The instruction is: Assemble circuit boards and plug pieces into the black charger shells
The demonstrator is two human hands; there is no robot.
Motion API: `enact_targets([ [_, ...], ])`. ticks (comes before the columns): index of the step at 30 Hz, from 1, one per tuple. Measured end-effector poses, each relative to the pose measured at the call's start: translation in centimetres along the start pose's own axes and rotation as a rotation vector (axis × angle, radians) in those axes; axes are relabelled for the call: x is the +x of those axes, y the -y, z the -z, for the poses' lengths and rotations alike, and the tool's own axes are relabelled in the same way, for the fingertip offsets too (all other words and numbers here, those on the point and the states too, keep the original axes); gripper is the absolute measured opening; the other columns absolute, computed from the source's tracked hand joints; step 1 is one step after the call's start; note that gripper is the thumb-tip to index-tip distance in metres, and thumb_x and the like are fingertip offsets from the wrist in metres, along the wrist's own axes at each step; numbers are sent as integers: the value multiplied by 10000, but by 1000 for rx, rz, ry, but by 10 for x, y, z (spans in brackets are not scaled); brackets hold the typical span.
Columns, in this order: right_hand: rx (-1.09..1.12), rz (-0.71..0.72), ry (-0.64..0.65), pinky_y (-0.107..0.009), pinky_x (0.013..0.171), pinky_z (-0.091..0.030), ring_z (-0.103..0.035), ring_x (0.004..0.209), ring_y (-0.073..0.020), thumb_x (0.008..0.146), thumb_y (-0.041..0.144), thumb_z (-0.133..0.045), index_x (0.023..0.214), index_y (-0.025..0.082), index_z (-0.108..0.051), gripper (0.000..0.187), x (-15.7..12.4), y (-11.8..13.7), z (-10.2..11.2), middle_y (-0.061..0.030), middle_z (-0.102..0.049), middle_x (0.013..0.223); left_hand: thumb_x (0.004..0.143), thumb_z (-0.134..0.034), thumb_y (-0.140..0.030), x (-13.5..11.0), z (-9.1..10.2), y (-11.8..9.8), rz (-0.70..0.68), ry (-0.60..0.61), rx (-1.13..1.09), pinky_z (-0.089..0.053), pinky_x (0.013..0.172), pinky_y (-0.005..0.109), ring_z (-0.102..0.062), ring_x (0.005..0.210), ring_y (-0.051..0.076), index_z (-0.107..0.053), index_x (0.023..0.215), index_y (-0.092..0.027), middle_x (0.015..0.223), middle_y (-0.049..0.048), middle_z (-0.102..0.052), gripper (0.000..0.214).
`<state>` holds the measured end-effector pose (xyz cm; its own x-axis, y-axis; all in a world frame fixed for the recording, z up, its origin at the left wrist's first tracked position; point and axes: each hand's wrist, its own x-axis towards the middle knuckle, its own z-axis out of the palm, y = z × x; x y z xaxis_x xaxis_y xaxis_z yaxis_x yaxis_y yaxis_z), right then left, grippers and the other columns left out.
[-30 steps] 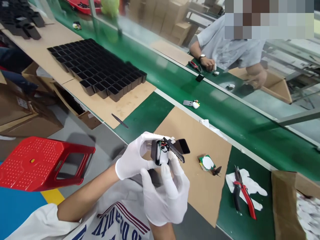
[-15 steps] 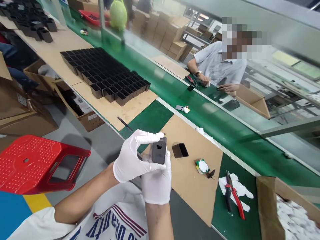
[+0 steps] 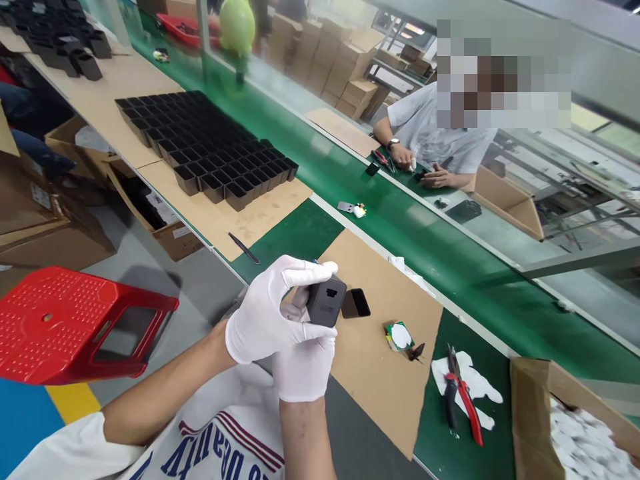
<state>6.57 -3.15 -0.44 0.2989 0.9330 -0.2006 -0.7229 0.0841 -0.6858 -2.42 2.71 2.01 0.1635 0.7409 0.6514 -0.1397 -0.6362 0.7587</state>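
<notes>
Both hands wear white gloves and hold a small black boxy housing [image 3: 326,301] above the near edge of a brown cardboard mat [image 3: 380,373]. My left hand [image 3: 267,313] wraps over its top and left side, thumb and forefinger pinched on it. Beneath it, my right hand [image 3: 304,360] cups the housing from below, fingers closed. A flat black cover piece [image 3: 356,303] lies on the mat just right of the housing. Further right lie a round white-and-green part [image 3: 400,335] and a small dark clip [image 3: 417,351].
Red-handled pliers [image 3: 463,397] rest on white cloth. A tray of black housings [image 3: 205,147] and black tweezers [image 3: 243,248] lie at left. On the green conveyor [image 3: 450,247] sits a small part [image 3: 353,209]. Another person [image 3: 440,143] works across it. Red stool [image 3: 75,327] at left, a carton [image 3: 565,420] at right.
The open housing with visible wires has been closed up between my hands and turned. The black cover piece now lies on the mat. The view shifted slightly.
</notes>
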Motion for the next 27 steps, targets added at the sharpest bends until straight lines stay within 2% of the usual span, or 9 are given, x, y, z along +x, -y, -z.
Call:
enact_targets([
  [4, -295, 19, -29, -457, 864, -664, -684, 785, -228, 1067, 586, -424, 1083, 331, -839, 487, 9, 2, 3, -79, -829, 1030, 745, -987, -134, 6, -11, 5, 60, 27, -3, -677, 1078, 424, -766, 1240, 272, -683, 1456, -297, 1363, 69, -745, 790],
  [6, -397, 63, -71, -473, 873, -673, -716, 813, -238, 1070, 630, -385, 1103, 310, -837, 555, 13, 3, 6, -86, -828, 1014, 750, -972, -117, 8, -15, 8, 67, 32, 2, -672, 1069, 413, -763, 1232, 262, -678, 1460, -296, 1363, 72, -738, 789],
  [8, -473, 165, -141, -482, 896, -676, -757, 889, -243, 1091, 627, -372, 1175, 294, -819, 563, 15, 5, 13, -89, -829, 1090, 769, -975, -159, 10, -17, 12, 53, 67, -14, -658, 1075, 428, -751, 1248, 268, -663, 1472, -294, 1381, 84, -738, 781],
  [11, -638, 423, -314, -497, 984, -653, -782, 1061, -255, 1085, 556, -546, 1247, 264, -772, 403, 12, 12, 36, -94, -807, 1239, 857, -947, -427, 8, -11, 23, 28, 123, -63, -617, 1098, 492, -715, 1291, 305, -641, 1486, -283, 1405, 109, -753, 713],
  [13, -767, 602, -400, -488, 1031, -632, -781, 1103, -264, 986, 455, -763, 1146, 244, -789, 266, 6, 20, 57, -89, -820, 1192, 951, -819, -577, 3, -4, 34, 80, 110, -29, -591, 1095, 513, -707, 1278, 313, -671, 1436, -269, 1367, 116, -775, 593],
  [14, -848, 676, -413, -474, 1032, -631, -787, 1091, -267, 921, 390, -845, 1077, 245, -807, 216, 4, 24, 68, -83, -832, 1145, 993, -758, -594, 0, -1, 42, 127, 90, -8, -585, 1087, 513, -713, 1256, 309, -687, 1402, -263, 1333, 116, -786, 531],
  [16, -1024, 757, -379, -446, 1005, -646, -805, 1061, -273, 837, 282, -910, 1004, 267, -845, 180, 1, 32, 84, -77, -852, 1101, 1042, -707, -550, -8, 3, 57, 223, 49, -1, -585, 1076, 505, -734, 1213, 297, -698, 1350, -253, 1268, 112, -801, 428],
  [20, -1317, 752, -246, -411, 927, -684, -824, 1037, -276, 857, 207, -864, 1113, 315, -878, 278, 1, 37, 97, -75, -862, 1166, 1068, -699, -450, -20, 5, 83, 316, 10, -44, -588, 1064, 484, -751, 1170, 275, -691, 1320, -227, 1220, 118, -809, 336],
  [27, -1502, 754, -179, -394, 946, -678, -810, 1120, -280, 936, 188, -780, 1228, 334, -858, 336, -3, 32, 93, -76, -845, 1244, 1073, -691, -443, -22, 6, 88, 340, 20, -19, -569, 1083, 461, -757, 1167, 262, -703, 1299, -239, 1203, 101, -817, 304],
])
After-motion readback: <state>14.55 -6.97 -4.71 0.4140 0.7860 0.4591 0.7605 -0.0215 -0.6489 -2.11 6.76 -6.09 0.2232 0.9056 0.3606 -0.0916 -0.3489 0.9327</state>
